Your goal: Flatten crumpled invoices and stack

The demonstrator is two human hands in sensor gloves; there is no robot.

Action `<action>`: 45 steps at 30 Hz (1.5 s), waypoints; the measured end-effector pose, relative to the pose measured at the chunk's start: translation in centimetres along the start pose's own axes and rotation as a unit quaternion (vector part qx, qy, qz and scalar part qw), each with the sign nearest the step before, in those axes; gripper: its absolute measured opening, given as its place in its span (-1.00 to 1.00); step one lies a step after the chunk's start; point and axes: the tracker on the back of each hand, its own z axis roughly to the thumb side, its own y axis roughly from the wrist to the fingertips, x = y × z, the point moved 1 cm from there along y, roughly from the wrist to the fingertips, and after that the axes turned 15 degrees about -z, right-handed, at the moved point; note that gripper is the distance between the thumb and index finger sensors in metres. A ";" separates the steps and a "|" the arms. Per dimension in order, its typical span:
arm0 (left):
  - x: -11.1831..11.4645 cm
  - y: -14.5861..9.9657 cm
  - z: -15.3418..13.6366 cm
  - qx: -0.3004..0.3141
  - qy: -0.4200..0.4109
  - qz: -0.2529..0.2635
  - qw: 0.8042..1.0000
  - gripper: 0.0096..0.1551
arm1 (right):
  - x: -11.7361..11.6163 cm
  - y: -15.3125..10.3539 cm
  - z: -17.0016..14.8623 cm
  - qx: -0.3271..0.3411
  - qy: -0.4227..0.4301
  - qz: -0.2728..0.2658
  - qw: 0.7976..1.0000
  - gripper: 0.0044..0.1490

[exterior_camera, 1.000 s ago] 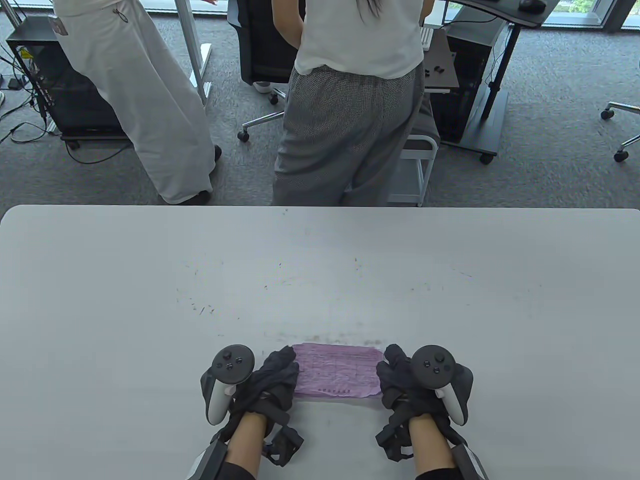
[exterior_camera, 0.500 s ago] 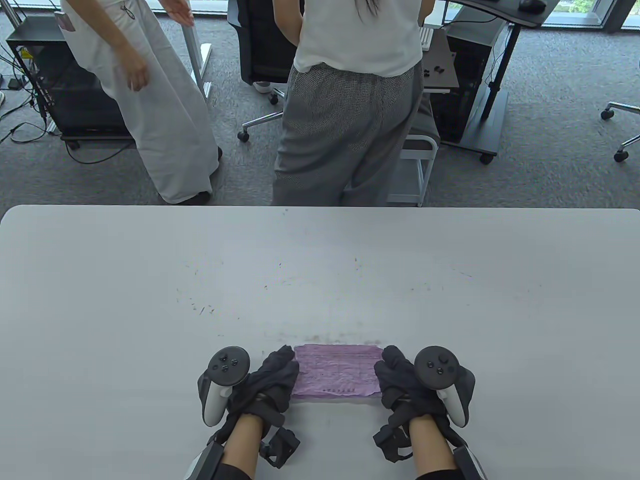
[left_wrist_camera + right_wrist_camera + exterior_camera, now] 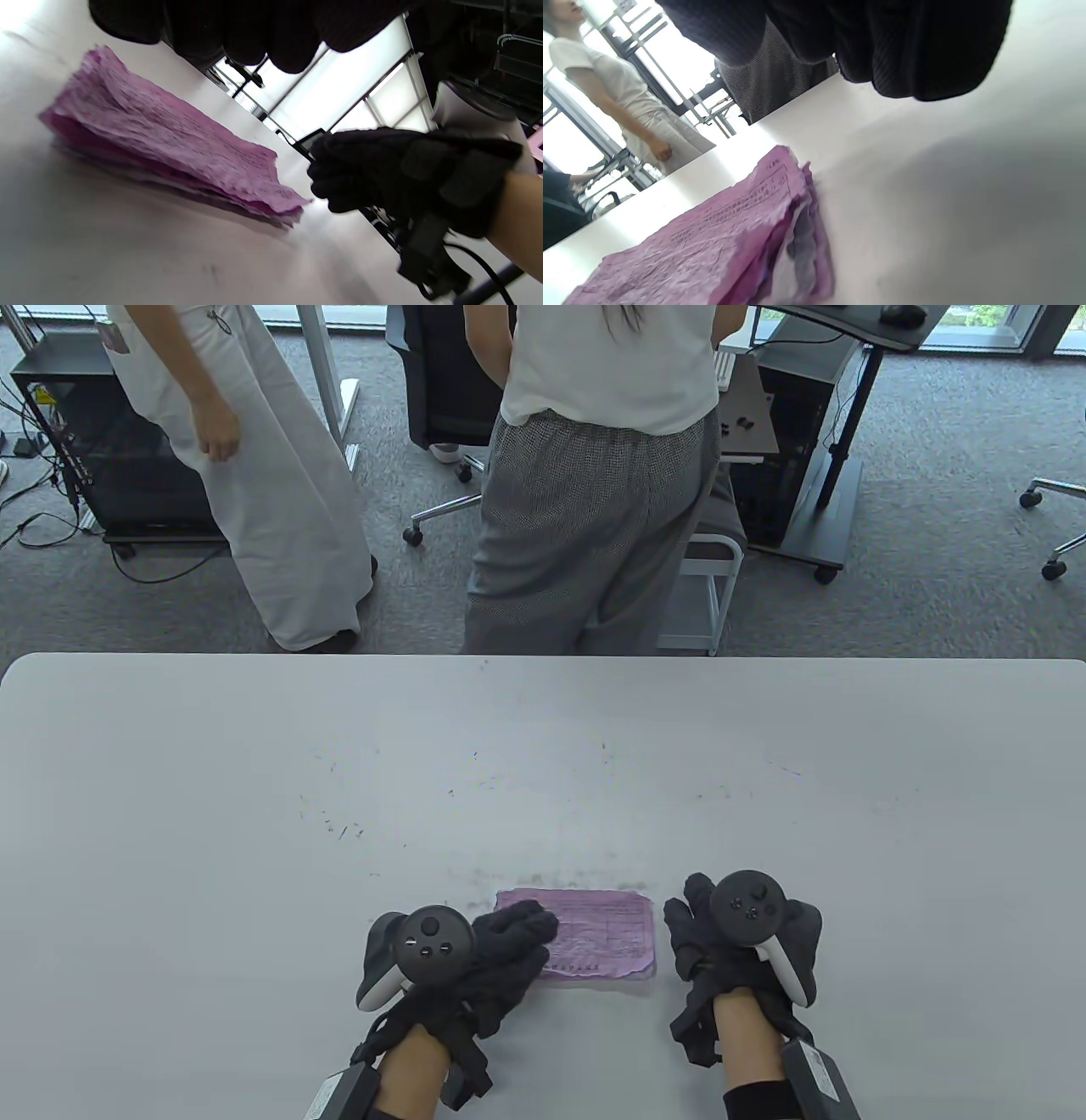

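A stack of wrinkled purple invoices (image 3: 607, 935) lies flat near the table's front edge, also seen in the left wrist view as the stack (image 3: 169, 144) and in the right wrist view as the stack (image 3: 712, 241). My left hand (image 3: 528, 926) reaches over the stack's left part with relaxed fingers (image 3: 254, 38), which hover just above the paper. My right hand (image 3: 691, 914) sits on the table just right of the stack, apart from it, with fingers (image 3: 882, 46) loosely bent and holding nothing. The left wrist view shows that right hand (image 3: 394, 178) beyond the stack's far corner.
The white table (image 3: 543, 780) stretches wide around the stack, with faint scuff marks in the middle. Beyond the far edge stand two people (image 3: 594, 492), office chairs and desks on grey carpet.
My left hand has slid right, from the stack's left end to over its left part. My right hand has moved right, off the stack's right end. The stack stays put.
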 end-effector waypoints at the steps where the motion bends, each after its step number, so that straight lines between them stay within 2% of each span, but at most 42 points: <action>1: 0.4 0.4 0.4 0.006 -0.005 -0.033 0.999 -0.46 | 0.2 0.5 0.9 0.027 -0.020 0.003 0.999 -0.30; 2: 1.0 0.9 0.8 0.012 -0.012 -0.071 0.997 -0.46 | 0.2 1.1 2.2 0.065 -0.041 0.012 0.997 -0.31; 4: 2.0 1.7 1.2 0.017 -0.015 -0.102 0.994 -0.46 | -0.6 1.8 4.7 0.131 -0.073 0.044 0.988 -0.32; 6: 3.0 2.4 1.4 0.004 -0.005 -0.145 0.989 -0.45 | -2.6 2.1 7.5 0.194 -0.111 0.092 0.971 -0.33; 8: 3.4 2.7 1.3 -0.005 0.008 -0.162 0.987 -0.44 | -4.5 2.1 9.3 0.232 -0.142 0.118 0.955 -0.34; 11: 4.0 2.9 0.8 -0.024 0.002 -0.182 0.983 -0.44 | -7.0 2.4 11.1 0.253 -0.163 0.161 0.940 -0.33; 16: 4.0 3.1 0.4 -0.035 0.005 -0.182 0.983 -0.42 | -9.3 2.6 11.7 0.248 -0.163 0.192 0.935 -0.33; 18: 3.9 3.2 0.4 -0.032 0.003 -0.184 0.982 -0.42 | -9.5 2.4 11.6 0.247 -0.162 0.197 0.935 -0.33; 20: 3.8 3.1 0.7 -0.018 -0.007 -0.180 0.984 -0.42 | -8.5 2.3 11.6 0.254 -0.162 0.174 0.938 -0.33; 25: 1.2 1.6 2.3 0.025 -0.021 -0.122 0.992 -0.41 | -2.2 1.0 12.0 0.261 -0.161 0.079 0.949 -0.29; 27: -0.4 0.2 2.8 0.005 0.025 -0.067 0.997 -0.36 | 0.8 -1.0 11.8 0.267 -0.189 0.016 0.945 -0.31; 29: -1.6 -1.2 3.2 -0.032 0.069 -0.025 0.997 -0.31 | 2.6 -2.7 10.9 0.270 -0.221 -0.026 0.937 -0.29; 32: -2.6 -3.8 3.8 -0.106 0.180 0.019 0.978 -0.22 | 4.3 -5.6 8.8 0.271 -0.267 -0.075 0.922 -0.19; 34: -2.8 -5.7 4.0 -0.152 0.243 0.046 0.957 -0.19 | 4.7 -7.6 7.3 0.264 -0.274 -0.086 0.921 -0.12; 37: -2.0 -7.3 3.6 -0.161 0.248 0.072 0.952 -0.16 | 4.5 -9.5 5.5 0.262 -0.216 -0.047 0.939 -0.04; 38: -1.5 -7.5 3.1 -0.169 0.239 0.070 0.954 -0.15 | 4.3 -10.0 4.9 0.256 -0.192 -0.053 0.946 -0.03; 40: -0.7 -7.6 2.4 -0.180 0.242 0.074 0.951 -0.12 | 3.8 -10.2 3.8 0.239 -0.181 -0.064 0.952 0.00; 45: -0.1 -7.7 1.7 -0.178 0.239 0.082 0.951 -0.11 | 2.5 -9.6 1.8 0.211 -0.210 -0.021 0.955 0.10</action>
